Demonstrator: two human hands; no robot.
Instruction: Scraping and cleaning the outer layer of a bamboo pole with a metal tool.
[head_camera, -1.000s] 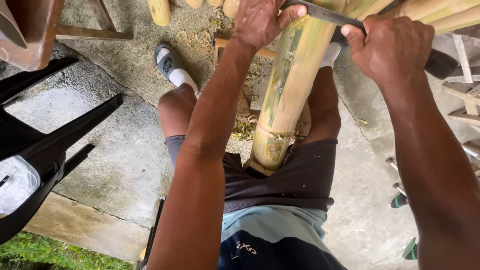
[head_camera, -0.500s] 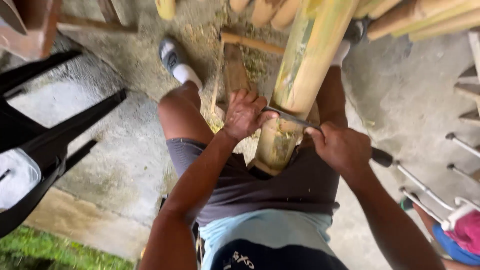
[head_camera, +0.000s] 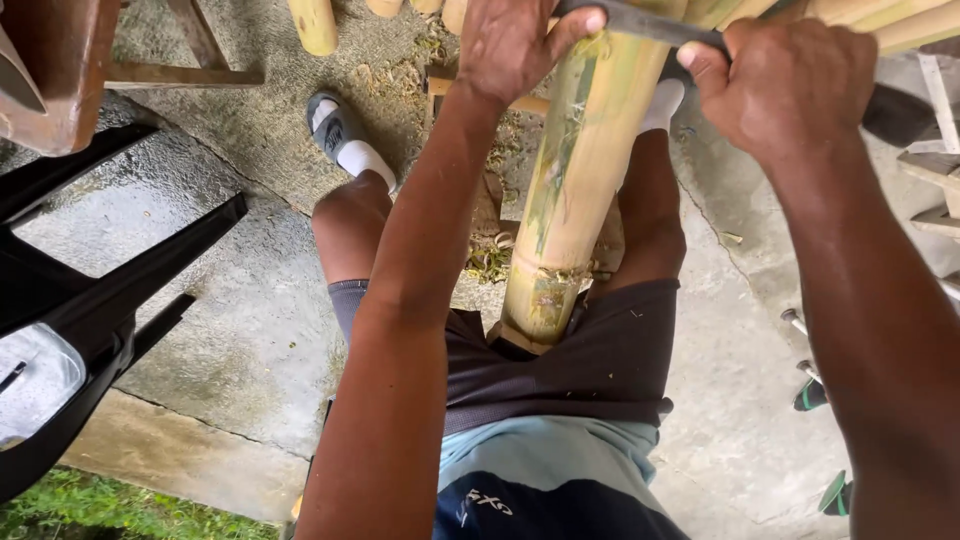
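Note:
A thick green-yellow bamboo pole (head_camera: 580, 180) slants up from between my thighs, its cut end resting against my dark shorts. A long dark blade (head_camera: 645, 22) lies flat across the pole near the top of the view. My left hand (head_camera: 515, 40) grips the blade's left end. My right hand (head_camera: 785, 85) is closed around the black handle (head_camera: 900, 112) on the right. Part of the pole's skin is scraped pale below the blade.
Bamboo shavings (head_camera: 490, 255) litter the concrete floor between my feet. A black plastic chair (head_camera: 70, 320) stands at the left, a brown wooden piece (head_camera: 50, 70) above it. More bamboo poles (head_camera: 880, 25) lie at the top right. Green-handled tools (head_camera: 812, 395) sit at the right.
Both hands moved the blade from the pole's lower end, near my lap, back up the pole to the top of the view.

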